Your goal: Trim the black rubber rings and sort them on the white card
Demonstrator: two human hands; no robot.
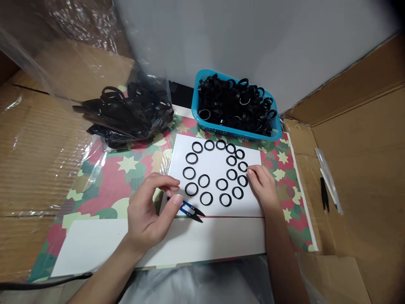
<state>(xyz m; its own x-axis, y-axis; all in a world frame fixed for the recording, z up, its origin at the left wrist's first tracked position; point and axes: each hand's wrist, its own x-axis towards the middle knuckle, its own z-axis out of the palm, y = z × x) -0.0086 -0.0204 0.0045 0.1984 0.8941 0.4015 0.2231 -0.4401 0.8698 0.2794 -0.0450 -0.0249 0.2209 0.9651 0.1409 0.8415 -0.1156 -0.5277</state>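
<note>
Several black rings (189, 173) lie flat on a white sheet (215, 162), arranged in a rough loop with a second, inner row on the right. My right hand (263, 183) rests at the sheet's right side, its fingertips pinched at the edge of one black ring (243, 166). My left hand (152, 211) hovers at the left edge, thumb and forefinger apart with nothing visible between them. Beside its thumb lie blue-handled thread snips (188, 209), black blades spread; the thumb hides part of the handle.
A blue basket (237, 133) heaped with black rings stands behind the sheet. At the left, a clear plastic bag (152, 84) holds more black rings. Black tweezers (324, 194) and a white strip (329, 185) lie on cardboard at the right. Cardboard walls (360, 126) flank the patterned table cover (126, 162).
</note>
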